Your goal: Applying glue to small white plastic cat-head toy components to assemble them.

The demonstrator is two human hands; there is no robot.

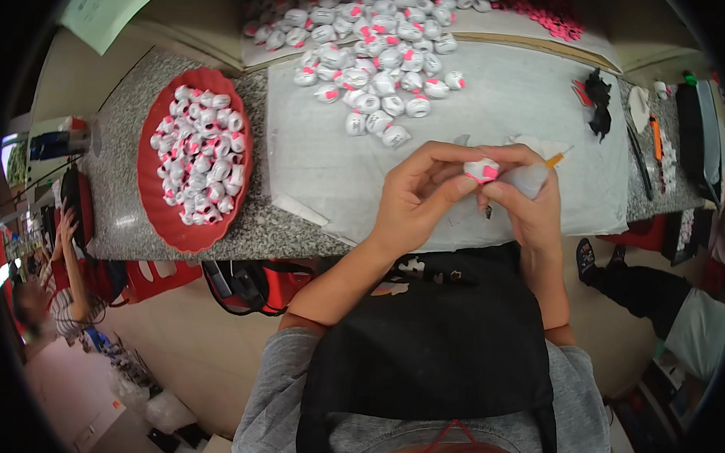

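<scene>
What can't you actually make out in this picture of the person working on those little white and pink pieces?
- Head view: the small white and pink piece is mostly covered by the fingers of the left hand.
- The squeeze bottle is partly hidden in the right hand.
- Pieces in the red tray are too small for detail.
- The dark tools at right bend and blur near the rim.

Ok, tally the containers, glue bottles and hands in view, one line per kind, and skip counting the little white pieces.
Red tray: 1
Glue bottle: 1
Worker's own hands, left hand and right hand: 2
Total: 4
The white-and-pink pieces are too many to count reliably.
</scene>
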